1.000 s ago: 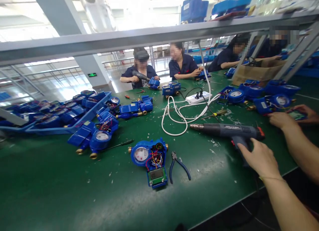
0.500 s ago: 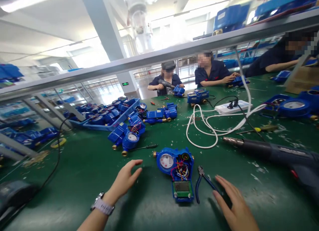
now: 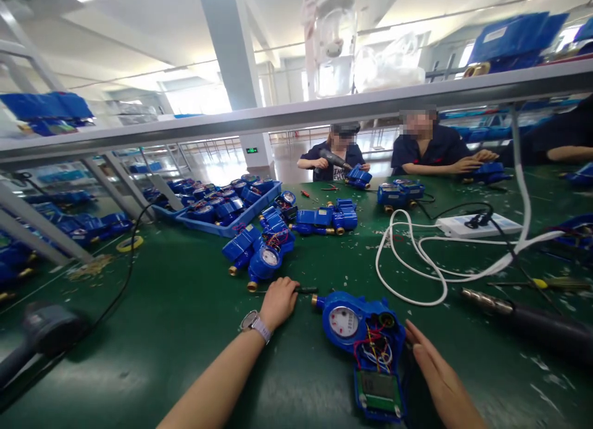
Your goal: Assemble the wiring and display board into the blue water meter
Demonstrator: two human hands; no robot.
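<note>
My left hand point(image 3: 279, 302), with a watch point(image 3: 251, 321) on its wrist, is closed over the middle of a thin screwdriver point(image 3: 307, 290); the dark handle sticks out to the right of the fingers. To its right lies a blue water meter point(image 3: 331, 336) with a round dial, its side housing open on red, yellow and white wires. A display board point(image 3: 377, 389) sits in the flap at its near end. My right hand point(image 3: 433, 367) stands along the meter's right side, fingers stretched and apparently touching the housing. No pliers show.
More blue meters point(image 3: 264, 262) lie beyond my left hand, before a full blue crate point(image 3: 231, 228). White cable point(image 3: 412, 293) loops from a power strip point(image 3: 482, 225). Heat guns lie at right point(image 3: 532, 321) and left point(image 3: 50, 330). Co-workers point(image 3: 430, 145) sit across the bench.
My left hand has moved forward onto the screwdriver and closed. My right hand has come up against the meter's side, and the pliers are out of sight. The view has shifted left.
</note>
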